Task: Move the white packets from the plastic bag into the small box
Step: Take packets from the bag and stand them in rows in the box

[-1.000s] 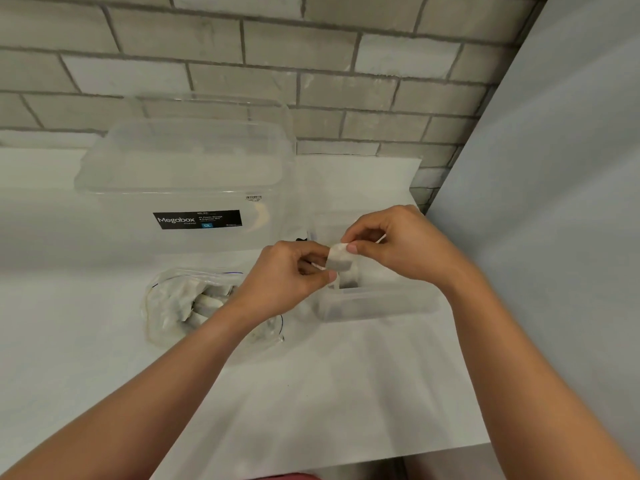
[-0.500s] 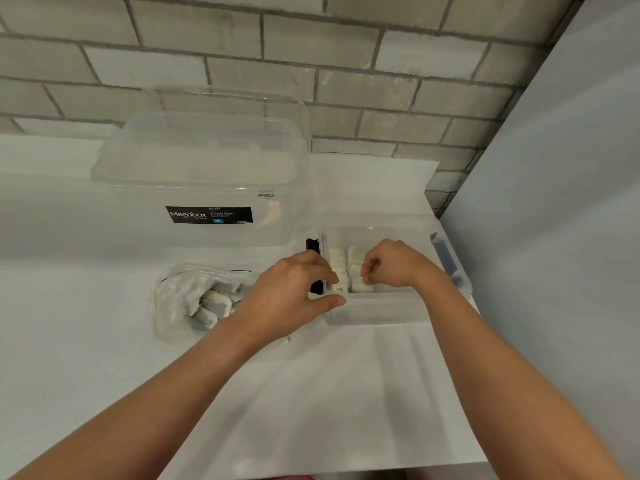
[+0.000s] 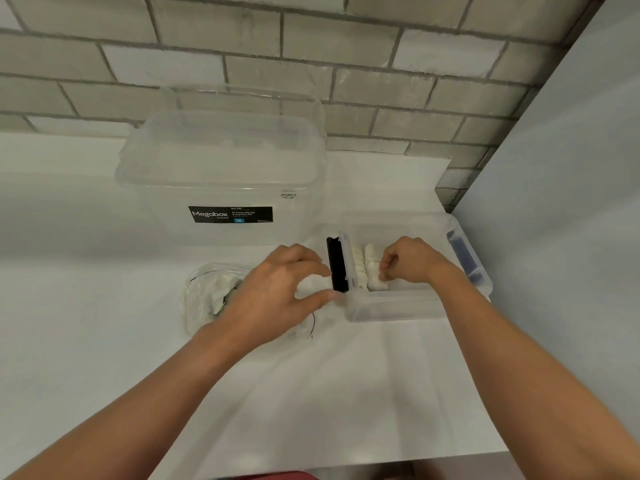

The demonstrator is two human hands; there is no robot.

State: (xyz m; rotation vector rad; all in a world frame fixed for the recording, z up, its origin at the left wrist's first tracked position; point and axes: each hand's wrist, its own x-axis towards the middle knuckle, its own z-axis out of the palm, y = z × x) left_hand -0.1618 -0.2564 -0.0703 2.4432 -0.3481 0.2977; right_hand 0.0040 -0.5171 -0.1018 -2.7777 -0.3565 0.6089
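Head camera, looking down at a white tabletop (image 3: 104, 341) set against a grey brick wall (image 3: 311, 64).

A small box (image 3: 391, 308) of clear plastic stands open at the right. It has a black latch (image 3: 336, 265) on its left end and a blue latch (image 3: 464, 258) on its right end. Inside, against the left end, white packets (image 3: 360, 259) stand in two short rows.

The right hand (image 3: 410, 261) reaches down into the box. Its fingers (image 3: 383, 273) are curled tight and pinch the end packet (image 3: 375, 285), the nearest one in the right-hand row.

The left hand (image 3: 277, 292) sits just left of the box, over the right part of a crumpled plastic bag (image 3: 204, 306). Its thumb and curled fingers hold a loose packet (image 3: 309, 284) close to the black latch. More packets show through the bag, left of that hand.

A large clear box (image 3: 221, 174) labelled Megabox stands farther back.

Several things could go wrong from here. The loose packet may catch on the raised black latch on its way in and drop onto the tabletop. The right hand's fingers, pulling out, may tip a neighbouring packet, since the rows look loosely stood. The bag is light and lies under the left hand, so a lift could drag it along and spill packets.
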